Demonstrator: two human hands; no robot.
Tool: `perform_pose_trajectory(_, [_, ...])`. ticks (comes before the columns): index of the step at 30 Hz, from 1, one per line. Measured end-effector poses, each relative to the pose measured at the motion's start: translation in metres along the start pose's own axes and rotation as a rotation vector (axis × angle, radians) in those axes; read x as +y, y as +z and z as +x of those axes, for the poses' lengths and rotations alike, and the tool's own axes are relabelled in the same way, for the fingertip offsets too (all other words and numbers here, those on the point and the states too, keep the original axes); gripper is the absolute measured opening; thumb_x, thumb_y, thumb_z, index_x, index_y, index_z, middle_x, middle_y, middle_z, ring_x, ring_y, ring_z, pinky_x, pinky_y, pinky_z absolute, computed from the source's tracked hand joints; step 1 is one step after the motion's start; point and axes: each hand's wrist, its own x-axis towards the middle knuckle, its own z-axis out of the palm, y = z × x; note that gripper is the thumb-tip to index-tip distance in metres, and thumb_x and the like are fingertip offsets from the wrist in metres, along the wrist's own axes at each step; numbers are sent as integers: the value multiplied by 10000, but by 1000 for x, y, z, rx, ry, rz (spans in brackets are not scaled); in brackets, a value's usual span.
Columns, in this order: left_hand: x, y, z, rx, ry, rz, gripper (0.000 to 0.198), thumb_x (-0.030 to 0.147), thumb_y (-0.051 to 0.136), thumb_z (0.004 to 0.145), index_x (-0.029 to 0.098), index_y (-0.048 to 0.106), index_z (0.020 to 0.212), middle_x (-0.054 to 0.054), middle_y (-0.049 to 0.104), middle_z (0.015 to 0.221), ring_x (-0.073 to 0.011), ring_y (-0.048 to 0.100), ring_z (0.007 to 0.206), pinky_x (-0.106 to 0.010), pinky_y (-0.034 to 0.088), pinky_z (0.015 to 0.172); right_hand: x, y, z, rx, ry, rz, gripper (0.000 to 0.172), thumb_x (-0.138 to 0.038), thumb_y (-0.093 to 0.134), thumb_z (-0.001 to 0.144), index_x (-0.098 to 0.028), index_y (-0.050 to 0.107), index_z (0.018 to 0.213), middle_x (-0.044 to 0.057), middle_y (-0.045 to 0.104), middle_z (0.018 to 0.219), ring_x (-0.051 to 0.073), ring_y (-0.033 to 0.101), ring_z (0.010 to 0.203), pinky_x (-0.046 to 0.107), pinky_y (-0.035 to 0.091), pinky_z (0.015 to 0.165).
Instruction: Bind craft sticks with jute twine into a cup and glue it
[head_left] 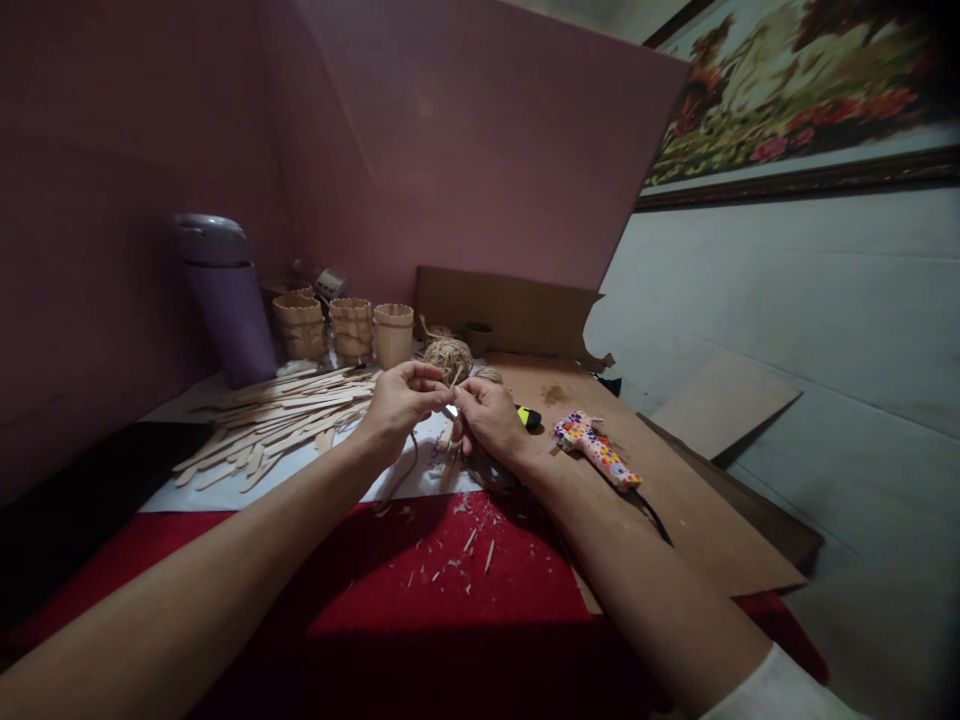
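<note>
My left hand (pixel 401 405) and my right hand (pixel 491 418) meet over the white paper, fingertips pinched close together. Between them they grip brown jute twine (pixel 415 452), and a loose length of it hangs below the fingers. Just behind the hands sits a ball of twine (pixel 448 356), partly covered by them. A yellow and black tool (pixel 529 416) pokes out beside my right hand, its other end hidden. Left of my left hand lies a spread pile of wooden craft sticks (pixel 285 415).
Several stick-covered cups (pixel 394 336) stand at the back, next to a purple bottle (pixel 231 315). On the cardboard (pixel 697 520) at right rests a flower-patterned glue gun (pixel 598 450) with a black cord. Wood scraps (pixel 489 556) litter the red cloth (pixel 360 570).
</note>
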Motion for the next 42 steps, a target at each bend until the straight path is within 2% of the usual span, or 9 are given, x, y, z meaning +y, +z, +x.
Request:
perform_pose_trajectory(3, [4, 2, -1, 20, -16, -7, 361, 144, 790, 463, 128, 616, 779, -5, 637, 608, -104, 529, 518, -246, 364, 524, 4, -2, 3, 28, -30, -64, 259, -390, 473, 871, -205, 524, 697, -33, 588, 490, 97, 501, 352, 199, 355, 369])
perform_pose_trajectory(6, [8, 3, -3, 58, -47, 6, 336, 152, 784, 466, 125, 621, 759, -1, 622, 582, -107, 528, 517, -253, 385, 535, 8, -6, 9, 129, -133, -156, 380, -457, 439, 892, -191, 594, 669, 15, 639, 657, 125, 582, 585, 238, 440, 564])
perform_pose_trajectory(9, [8, 2, -3, 55, -45, 22, 339, 158, 790, 455, 131, 618, 746, -1, 618, 574, -110, 523, 512, -249, 376, 517, 8, -10, 13, 197, -218, -198, 407, -480, 442, 894, -188, 644, 695, 30, 641, 778, 155, 579, 794, 268, 439, 736])
perform_pose_trajectory(15, [3, 3, -2, 1, -14, 76, 280, 158, 769, 496, 138, 608, 724, 11, 593, 534, -96, 483, 452, -236, 339, 473, 6, -9, 10, 199, -263, -159, 177, -351, 613, 810, -191, 644, 743, 12, 624, 751, 156, 546, 744, 273, 424, 701])
perform_pose_trajectory(20, [7, 5, -5, 14, -34, 102, 227, 113, 746, 503, 137, 587, 663, 1, 581, 515, -90, 462, 442, -238, 333, 470, 0, -9, 2, 295, -496, -428, 74, -209, 658, 781, -214, 651, 707, 31, 640, 812, 194, 533, 855, 330, 401, 812])
perform_pose_trajectory(23, [6, 4, -5, 72, -44, 106, 238, 95, 735, 499, 141, 585, 679, 11, 569, 523, -91, 460, 449, -241, 336, 475, -3, -8, -2, 270, -572, -528, 85, -169, 642, 785, -223, 662, 722, 36, 653, 817, 205, 528, 870, 345, 389, 822])
perform_pose_trajectory(28, [4, 2, -2, 164, -35, -5, 294, 86, 726, 483, 149, 578, 729, 11, 582, 591, -105, 500, 507, -248, 364, 504, -2, -4, -3, 256, -434, -455, 112, -248, 618, 810, -214, 622, 704, 25, 636, 735, 181, 541, 759, 312, 403, 732])
perform_pose_trajectory(36, [3, 1, -2, 85, -59, -130, 288, 72, 715, 454, 126, 607, 715, -18, 614, 619, -110, 526, 550, -247, 357, 532, 5, -3, 5, 218, -238, -141, 169, -331, 614, 773, -190, 584, 685, -6, 570, 658, 124, 491, 620, 257, 401, 610])
perform_pose_trajectory(42, [3, 0, -2, 83, -96, -133, 247, 116, 742, 469, 126, 622, 685, -16, 614, 594, -111, 541, 548, -256, 370, 566, 7, -1, 7, 114, -170, 84, 191, -354, 630, 734, -195, 535, 688, 0, 620, 650, 129, 579, 624, 251, 444, 597])
